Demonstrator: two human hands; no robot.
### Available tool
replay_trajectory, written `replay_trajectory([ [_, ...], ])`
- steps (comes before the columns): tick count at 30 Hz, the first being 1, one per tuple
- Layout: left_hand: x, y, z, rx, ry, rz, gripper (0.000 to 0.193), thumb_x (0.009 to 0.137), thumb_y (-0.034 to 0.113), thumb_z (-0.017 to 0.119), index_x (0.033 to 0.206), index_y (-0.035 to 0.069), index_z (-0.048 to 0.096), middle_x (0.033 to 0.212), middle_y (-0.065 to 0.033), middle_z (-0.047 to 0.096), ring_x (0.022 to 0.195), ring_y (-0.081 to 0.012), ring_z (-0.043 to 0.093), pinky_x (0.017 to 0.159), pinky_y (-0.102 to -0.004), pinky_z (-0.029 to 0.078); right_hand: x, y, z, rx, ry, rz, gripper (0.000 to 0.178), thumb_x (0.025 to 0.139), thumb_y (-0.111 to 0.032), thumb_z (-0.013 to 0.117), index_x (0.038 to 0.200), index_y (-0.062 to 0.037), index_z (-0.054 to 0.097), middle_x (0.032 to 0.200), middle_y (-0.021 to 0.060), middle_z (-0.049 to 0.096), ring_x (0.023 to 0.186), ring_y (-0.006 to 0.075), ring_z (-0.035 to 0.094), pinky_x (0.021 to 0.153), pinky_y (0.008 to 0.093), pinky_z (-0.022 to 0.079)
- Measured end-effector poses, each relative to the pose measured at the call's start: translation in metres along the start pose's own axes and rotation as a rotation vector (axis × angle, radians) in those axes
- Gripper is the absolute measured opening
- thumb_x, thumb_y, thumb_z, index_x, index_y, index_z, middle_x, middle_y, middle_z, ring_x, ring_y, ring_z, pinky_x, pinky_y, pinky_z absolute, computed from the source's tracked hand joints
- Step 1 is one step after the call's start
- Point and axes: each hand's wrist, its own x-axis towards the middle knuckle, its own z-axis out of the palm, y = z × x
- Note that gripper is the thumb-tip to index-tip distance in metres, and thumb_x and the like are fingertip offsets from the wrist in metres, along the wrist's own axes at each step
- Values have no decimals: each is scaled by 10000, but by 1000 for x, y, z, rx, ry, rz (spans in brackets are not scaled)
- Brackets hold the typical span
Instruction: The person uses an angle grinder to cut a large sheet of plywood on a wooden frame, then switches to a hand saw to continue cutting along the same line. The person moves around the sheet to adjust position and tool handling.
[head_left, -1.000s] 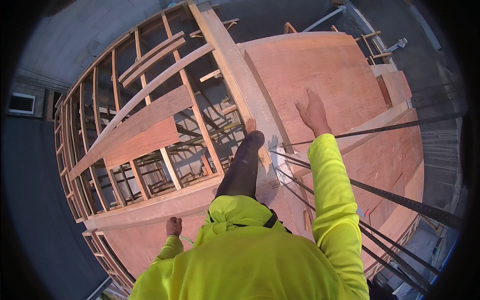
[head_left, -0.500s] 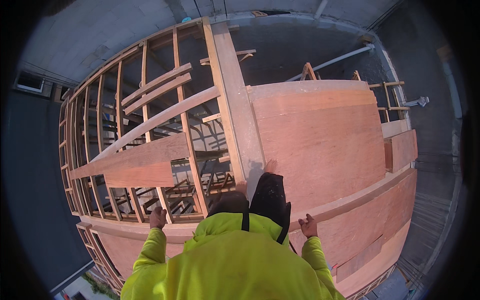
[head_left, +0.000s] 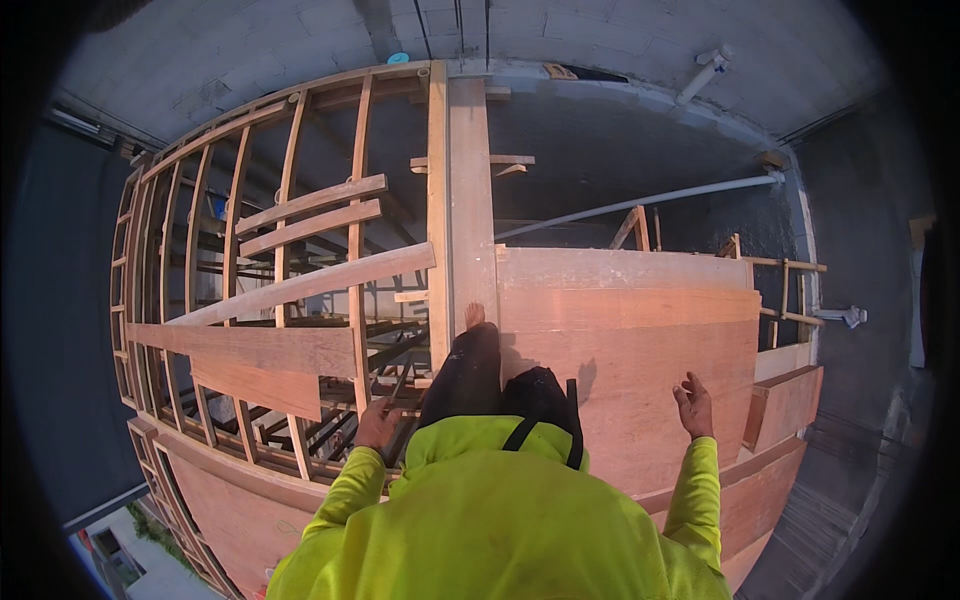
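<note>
- Lime-yellow sleeve (head_left: 693, 495) ends at the right hand (head_left: 693, 408), fingers loosely spread and nothing visible in them; it is over the plywood panel (head_left: 620, 370), farther out sideways than half a second ago;
- left hand (head_left: 378, 424), fingers half curled, is by the timber frame (head_left: 357, 260); whether it holds anything, I cannot tell;
- left foot (head_left: 474, 315) now leads, on the long board (head_left: 468, 180) between frame and panel; earlier the right led;
- white pipe (head_left: 640, 207) slants beyond the panel.
</note>
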Motion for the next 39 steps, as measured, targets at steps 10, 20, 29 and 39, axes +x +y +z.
replay_trajectory([
  [10,249,-76,-90,70,392,-188,426,918,293,667,1167,-52,681,1094,-267,714,1058,-377,697,928,-428,536,291,-95,156,-63,1,-27,729,930,-343,707,1459,87,447,1196,290,684,1054,350,701,900,416,550],
  [20,507,278,-238,-243,440,389,407,982,119,604,1355,-41,567,1268,-180,662,1129,-257,650,987,-354,509,386,-200,290,-496,-879,92,768,894,-391,732,1499,-7,457,1375,235,622,1259,352,618,1071,406,486],
  [29,689,544,-267,-401,300,597,387,1000,84,582,1364,-46,555,1265,-161,658,1130,-214,652,1002,-334,510,596,-350,216,42,-125,-64,622,921,-285,717,1410,50,529,1105,210,728,1049,300,701,931,389,539],
  [39,892,793,-252,-278,64,820,522,991,85,589,1476,-21,431,1389,-192,571,1225,-230,588,1047,-344,474,725,-424,330,433,119,346,627,920,-306,719,1374,90,545,1031,173,719,953,225,678,816,339,542],
])
